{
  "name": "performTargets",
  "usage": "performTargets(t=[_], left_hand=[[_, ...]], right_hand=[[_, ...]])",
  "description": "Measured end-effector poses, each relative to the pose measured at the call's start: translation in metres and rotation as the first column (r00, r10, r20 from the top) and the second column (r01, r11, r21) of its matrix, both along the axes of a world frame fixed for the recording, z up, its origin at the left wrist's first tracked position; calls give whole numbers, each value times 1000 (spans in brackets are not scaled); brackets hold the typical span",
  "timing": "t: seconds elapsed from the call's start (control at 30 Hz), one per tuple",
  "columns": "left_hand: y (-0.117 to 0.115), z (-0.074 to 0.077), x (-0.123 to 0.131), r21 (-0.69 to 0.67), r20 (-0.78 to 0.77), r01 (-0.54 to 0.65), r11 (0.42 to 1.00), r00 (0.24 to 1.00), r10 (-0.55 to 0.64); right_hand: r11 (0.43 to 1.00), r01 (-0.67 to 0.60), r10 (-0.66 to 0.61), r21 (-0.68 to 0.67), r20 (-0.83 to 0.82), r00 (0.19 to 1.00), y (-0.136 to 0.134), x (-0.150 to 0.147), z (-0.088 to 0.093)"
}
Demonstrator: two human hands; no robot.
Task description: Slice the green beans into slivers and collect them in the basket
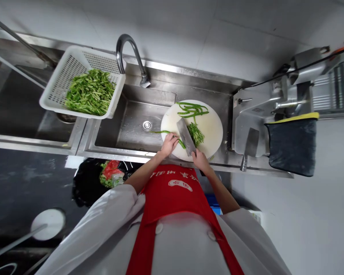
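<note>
My right hand (200,158) is closed around the handle of a cleaver (185,134), whose broad blade slants across the round white cutting board (215,131). My left hand (169,143) has its fingers curled down on a long green pepper (181,143) at the board's left side. That pepper's tip points toward the blade, and its thin end sticks out past the board's left edge. Just right of the blade lies a pile of sliced green pepper (196,134). Several whole long green peppers (192,109) rest at the back of the board.
A sink basin (134,122) with a curved faucet (129,40) is left of the board. Beyond it stands a white perforated basket (50,91) heaped with sliced green pieces (90,93). A second cleaver (250,143) and a dark cloth (292,145) hang at right. Below left sits a black-lined bin (86,183).
</note>
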State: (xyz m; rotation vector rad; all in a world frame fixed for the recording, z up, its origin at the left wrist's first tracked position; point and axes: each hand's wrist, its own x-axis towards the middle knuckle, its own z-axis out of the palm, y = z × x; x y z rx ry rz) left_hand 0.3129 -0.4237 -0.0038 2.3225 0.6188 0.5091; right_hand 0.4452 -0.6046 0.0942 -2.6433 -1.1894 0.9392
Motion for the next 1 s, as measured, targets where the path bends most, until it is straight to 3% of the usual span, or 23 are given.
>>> performTargets(t=[0.33, 0.63, 1.0], left_hand=[[-1, -1, 8, 87, -75, 11, 996, 997, -5], [7, -1, 7, -35, -13, 33, 999, 999, -33], [9, -7, 5, -31, -10, 55, 998, 998, -56]], right_hand=[[977, -145, 156, -158, 62, 986, -1, -25, 19], [972, -177, 187, -155, 52, 981, 19, -19, 13], [974, -152, 159, -165, 30, 987, 31, -20, 19]])
